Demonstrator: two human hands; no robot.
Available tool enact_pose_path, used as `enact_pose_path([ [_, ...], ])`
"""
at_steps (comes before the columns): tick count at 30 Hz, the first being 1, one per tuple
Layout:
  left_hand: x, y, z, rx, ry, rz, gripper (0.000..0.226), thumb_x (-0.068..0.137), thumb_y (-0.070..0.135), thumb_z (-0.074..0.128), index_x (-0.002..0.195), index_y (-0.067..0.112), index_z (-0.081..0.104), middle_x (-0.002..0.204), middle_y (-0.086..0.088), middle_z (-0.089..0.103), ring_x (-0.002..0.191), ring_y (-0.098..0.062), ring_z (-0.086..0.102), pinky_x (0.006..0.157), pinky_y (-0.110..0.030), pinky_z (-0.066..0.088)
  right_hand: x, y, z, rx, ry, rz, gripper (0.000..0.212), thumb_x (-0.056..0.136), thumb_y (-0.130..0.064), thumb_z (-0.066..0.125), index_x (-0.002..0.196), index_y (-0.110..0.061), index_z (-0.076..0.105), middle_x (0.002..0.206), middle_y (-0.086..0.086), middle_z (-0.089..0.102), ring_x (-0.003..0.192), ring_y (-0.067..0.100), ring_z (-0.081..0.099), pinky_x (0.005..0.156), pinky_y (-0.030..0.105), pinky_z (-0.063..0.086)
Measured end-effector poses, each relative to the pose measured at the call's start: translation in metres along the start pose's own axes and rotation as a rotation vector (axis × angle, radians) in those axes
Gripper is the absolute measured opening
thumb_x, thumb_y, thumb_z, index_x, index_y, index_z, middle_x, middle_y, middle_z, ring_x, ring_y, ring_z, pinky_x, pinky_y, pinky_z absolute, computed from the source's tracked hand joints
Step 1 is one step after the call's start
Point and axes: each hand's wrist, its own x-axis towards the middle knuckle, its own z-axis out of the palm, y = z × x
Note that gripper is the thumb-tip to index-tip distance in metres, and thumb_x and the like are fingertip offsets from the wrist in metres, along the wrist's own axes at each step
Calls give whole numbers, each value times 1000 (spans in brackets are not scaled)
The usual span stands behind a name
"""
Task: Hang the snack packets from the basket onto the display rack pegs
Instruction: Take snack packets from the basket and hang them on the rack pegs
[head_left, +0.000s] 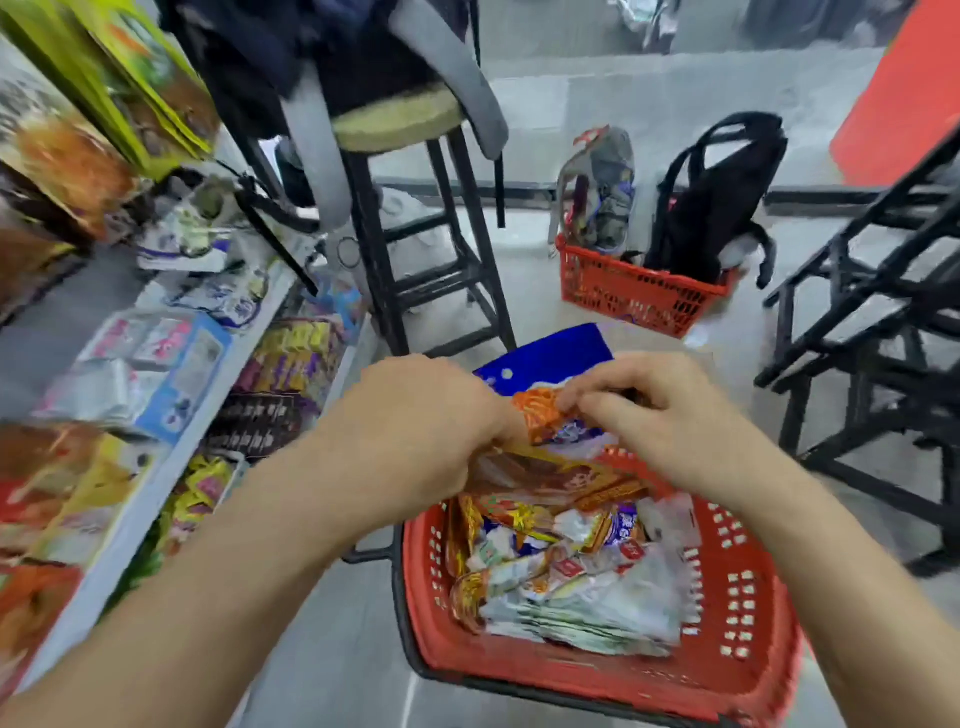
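Frame centre: left hand grips a packet bundle; right hand pinches an orange packet above the red basket. Stool behind; stocked shelves at left.

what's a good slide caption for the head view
Snack packets held over the red basket by the left hand and right hand, beside stocked shelves.

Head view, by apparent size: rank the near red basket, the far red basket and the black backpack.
1. near red basket
2. far red basket and black backpack look alike; both farther away, so unranked.
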Motion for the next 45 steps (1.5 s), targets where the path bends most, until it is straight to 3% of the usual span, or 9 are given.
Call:
enact_pose_path([
  [5, -69, 20, -161, 102, 57, -180, 16, 94, 24, 50, 101, 35, 41, 66, 4, 34, 61, -20, 36, 51, -31, 28, -30, -168, -38, 1, -213, -160, 13, 80, -30, 77, 89, -39, 72, 90, -24, 66, 86, -5, 61, 75, 15, 46],
  [11, -193, 28, -274, 24, 684, -598, 29, 77, 46, 59, 99, 28, 64, 87, 7, 66, 86, -21, 61, 72, -34, 45, -62, -292, -82, 88, -101, -273, 22, 83, -25, 75, 64, -37, 70, 72, -8, 68, 73, 4, 62, 66, 24, 43],
  [20, -366, 135, -321, -829, 1279, -1298, 25, 86, 21, 70, 69, 38, 64, 66, 29, 65, 64, 12, 58, 56, -10, 44, -135, -397, -62, 255, -456, -485, 40, 76, -38, 77, 60, -7, 60, 54, -1, 46, 54, 5, 42, 56, 28, 30],
  [23, -413, 177, -331, -843, 1319, -1329, 28, 92, 22, 61, 68, 34, 69, 69, 25, 68, 65, 10, 61, 58, -9, 44, -164, -422, -39, 224, -591, -556, 26, 79, -28, 77, 59, -15, 66, 57, 2, 57, 54, 2, 46, 56, 26, 33],
  [26, -460, 211, -333, -782, 1412, -1429, 20, 86, 21, 69, 70, 30, 76, 74, 14, 72, 70, -1, 65, 62, -18, 48, -200, -449, -12, 202, -716, -651, 53, 68, -63, 73, 60, -11, 64, 60, 10, 56, 55, 3, 41, 56, 29, 29],
  [30, -514, 247, -339, -717, 1493, -1503, 19, 80, 15, 76, 69, 30, 76, 76, 13, 72, 74, -1, 66, 64, -15, 50, -252, -491, 19, 90, -851, -750, 40, 77, -30, 80, 46, -39, 56, 53, -19, 50, 55, 3, 45, 53, 18, 30],
  [32, -539, 260, -337, -660, 1436, -1530, 25, 78, 14, 77, 66, 35, 74, 75, 15, 72, 74, 0, 66, 65, -15, 49, -278, -512, 34, 149, -928, -718, 9, 71, -38, 79, 66, -41, 72, 78, -20, 65, 67, 0, 58, 59, 11, 42],
  [38, -619, 286, -316, -618, 1297, -1618, 34, 75, 13, 81, 61, 43, 71, 75, 19, 71, 75, 0, 66, 67, -12, 49, -362, -577, 77, 295, -1005, -712, 23, 60, -43, 78, 83, -47, 75, 100, -32, 65, 107, 5, 62, 79, 26, 58],
  [45, -705, 304, -296, -589, 1274, -1657, 14, 75, 17, 79, 74, 31, 77, 79, 22, 71, 80, 1, 66, 74, -15, 52, -434, -614, 136, 119, -895, -846, 17, 66, -34, 86, 69, -39, 70, 81, -17, 67, 83, 3, 61, 71, 26, 52],
])
